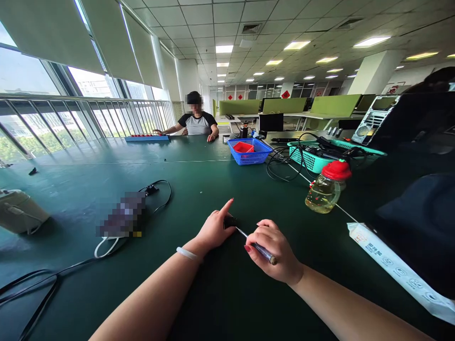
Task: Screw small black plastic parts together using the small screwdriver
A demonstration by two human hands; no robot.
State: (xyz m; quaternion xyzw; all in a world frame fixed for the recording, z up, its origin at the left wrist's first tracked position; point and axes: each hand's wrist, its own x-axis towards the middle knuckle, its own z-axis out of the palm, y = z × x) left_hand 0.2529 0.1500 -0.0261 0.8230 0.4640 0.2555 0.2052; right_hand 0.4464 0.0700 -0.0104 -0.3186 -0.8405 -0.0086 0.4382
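Note:
My left hand [215, 228] rests on the green table [199, 189] and pinches a small black part [230, 221], with the index finger pointing up and away. My right hand [275, 251] grips a thin screwdriver [258, 246] like a pen. Its metal tip reaches toward the black part by my left fingers. Both hands sit close together near the table's front middle.
A bottle with a red cap [327, 187] stands at the right. Beyond it are a blue basket [250, 151] and a teal basket with cables [313, 154]. A blurred device with black cables [122, 215] lies at the left. Another person [196, 121] sits at the far end.

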